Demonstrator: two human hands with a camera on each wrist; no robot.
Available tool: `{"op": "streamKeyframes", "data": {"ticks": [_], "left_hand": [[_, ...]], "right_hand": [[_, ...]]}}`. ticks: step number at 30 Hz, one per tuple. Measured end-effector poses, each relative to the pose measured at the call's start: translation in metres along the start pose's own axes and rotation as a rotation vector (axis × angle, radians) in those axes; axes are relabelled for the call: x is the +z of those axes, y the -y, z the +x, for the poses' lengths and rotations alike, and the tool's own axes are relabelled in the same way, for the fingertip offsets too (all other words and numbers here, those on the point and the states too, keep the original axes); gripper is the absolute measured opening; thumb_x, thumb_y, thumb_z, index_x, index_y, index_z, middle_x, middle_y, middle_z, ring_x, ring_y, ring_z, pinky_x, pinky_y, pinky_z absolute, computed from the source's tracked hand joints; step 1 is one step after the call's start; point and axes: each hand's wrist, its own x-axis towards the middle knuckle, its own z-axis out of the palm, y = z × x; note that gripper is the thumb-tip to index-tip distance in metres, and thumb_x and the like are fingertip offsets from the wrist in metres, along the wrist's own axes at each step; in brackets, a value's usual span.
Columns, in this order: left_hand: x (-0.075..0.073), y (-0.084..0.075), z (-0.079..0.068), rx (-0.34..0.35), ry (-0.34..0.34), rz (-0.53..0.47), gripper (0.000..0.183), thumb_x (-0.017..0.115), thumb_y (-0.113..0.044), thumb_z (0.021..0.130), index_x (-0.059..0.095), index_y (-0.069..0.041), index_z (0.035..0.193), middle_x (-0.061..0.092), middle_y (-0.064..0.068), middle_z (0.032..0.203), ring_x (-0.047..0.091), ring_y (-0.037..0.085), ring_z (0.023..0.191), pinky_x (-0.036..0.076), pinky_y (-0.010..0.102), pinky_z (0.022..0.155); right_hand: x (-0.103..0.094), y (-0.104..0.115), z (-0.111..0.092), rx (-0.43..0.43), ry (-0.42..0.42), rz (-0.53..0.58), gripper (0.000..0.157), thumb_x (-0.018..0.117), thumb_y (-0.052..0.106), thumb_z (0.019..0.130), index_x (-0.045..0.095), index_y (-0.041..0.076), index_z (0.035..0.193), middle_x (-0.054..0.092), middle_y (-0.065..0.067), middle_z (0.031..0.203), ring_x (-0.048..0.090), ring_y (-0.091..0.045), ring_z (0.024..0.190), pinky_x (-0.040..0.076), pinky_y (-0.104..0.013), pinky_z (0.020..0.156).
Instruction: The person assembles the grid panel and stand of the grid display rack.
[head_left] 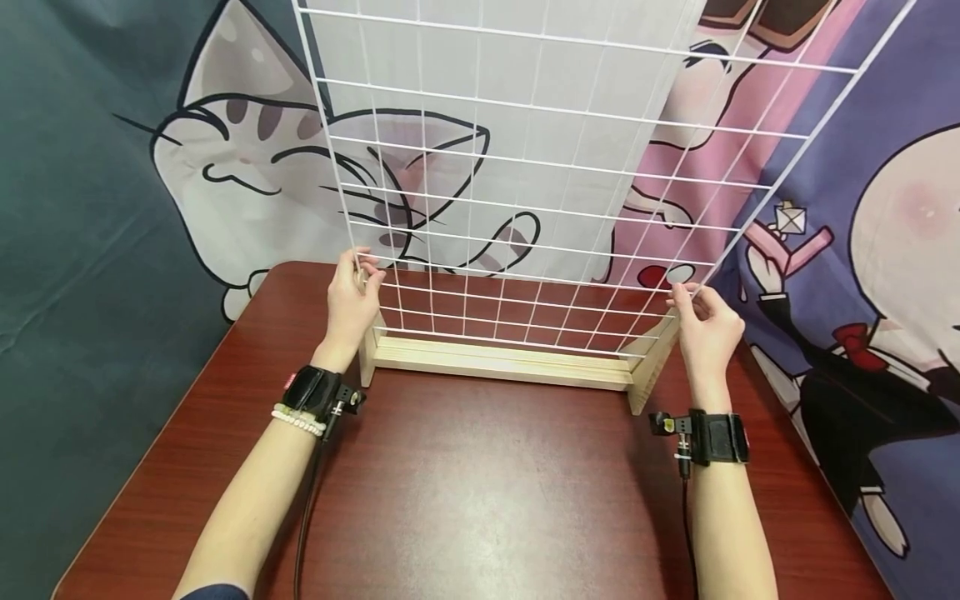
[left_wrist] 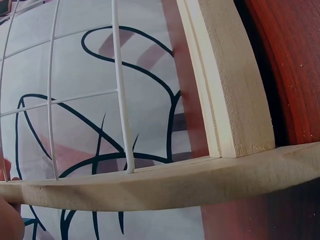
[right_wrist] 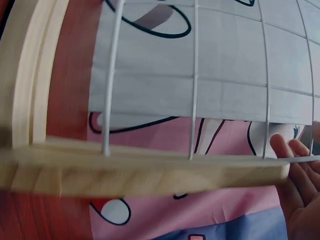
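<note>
A white wire grid panel (head_left: 525, 206) stands in a pale wooden stand, tilted in the head view and running past its top edge. The stand has a grooved crossbar (head_left: 502, 364) between a left side piece (head_left: 367, 358) and a right side piece (head_left: 654, 367). My left hand (head_left: 351, 304) pinches the grid's left edge near the top of that side piece. On the opposite edge, my right hand (head_left: 705, 321) pinches the wire near the right piece's upper end. In the right wrist view, fingers (right_wrist: 295, 172) meet the wire just beyond the wood's end.
The stand rests on a dark red-brown table (head_left: 480, 475), towards its far edge. Behind hangs a printed cloth (head_left: 240, 200) with cartoon figures. Each wrist wears a black camera strap, and the left one's cable (head_left: 303, 525) trails along the forearm.
</note>
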Motion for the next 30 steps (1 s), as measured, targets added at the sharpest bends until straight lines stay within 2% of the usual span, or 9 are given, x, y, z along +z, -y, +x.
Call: {"op": "streamKeyframes", "data": {"ticks": [6,15,21,24,28,30], "left_hand": [[0.0012,-0.0011,-0.0013,0.004,-0.019,0.004,0.036,0.061,0.001,0.09,0.051,0.007,0.124,0.063,0.019,0.109,0.062,0.029,0.096,0.046,0.034,0.086],[0.0007,0.0006,0.0001,0.009,-0.011,0.004,0.037,0.062,0.0,0.09,0.051,0.004,0.125,0.064,0.019,0.107,0.062,0.028,0.095,0.046,0.039,0.089],[0.0009,0.0036,0.001,0.031,0.007,0.004,0.043,0.064,-0.001,0.089,0.049,0.003,0.129,0.063,0.022,0.106,0.061,0.032,0.099,0.044,0.045,0.096],[-0.0003,0.0047,-0.0003,0.037,0.018,-0.007,0.042,0.063,-0.005,0.091,0.049,0.003,0.13,0.062,0.023,0.107,0.06,0.032,0.099,0.044,0.042,0.093],[-0.0022,0.0034,-0.0014,0.011,0.018,-0.028,0.036,0.054,-0.017,0.098,0.05,0.001,0.129,0.063,0.022,0.108,0.061,0.03,0.098,0.043,0.029,0.083],[-0.002,0.0023,-0.0009,-0.007,-0.003,-0.041,0.034,0.049,-0.022,0.101,0.053,0.0,0.126,0.064,0.023,0.106,0.061,0.029,0.094,0.04,0.023,0.076]], "right_hand": [[0.0023,0.0047,-0.0005,0.03,-0.015,0.033,0.027,0.067,0.018,0.091,0.07,-0.008,0.092,0.066,0.027,0.068,0.063,0.013,0.062,0.046,-0.005,0.064],[0.0019,0.0069,-0.0004,0.034,-0.019,0.045,0.023,0.063,0.012,0.092,0.07,-0.01,0.091,0.065,0.025,0.067,0.063,0.012,0.062,0.046,-0.005,0.062],[0.0006,0.005,-0.0005,0.026,-0.013,0.034,0.023,0.063,0.013,0.093,0.07,-0.008,0.091,0.064,0.026,0.068,0.063,0.012,0.063,0.046,-0.005,0.067],[0.0004,0.0057,-0.0014,0.017,-0.013,0.022,0.023,0.062,0.013,0.093,0.071,-0.008,0.09,0.063,0.029,0.067,0.063,0.013,0.063,0.046,-0.004,0.065],[0.0006,0.0044,-0.0021,0.006,-0.019,0.013,0.022,0.062,0.011,0.093,0.07,-0.01,0.092,0.061,0.031,0.067,0.062,0.015,0.062,0.044,-0.004,0.06],[0.0008,0.0032,-0.0019,0.0,-0.022,0.011,0.021,0.062,0.01,0.093,0.071,-0.009,0.092,0.061,0.031,0.067,0.061,0.015,0.062,0.044,-0.004,0.06]]}}
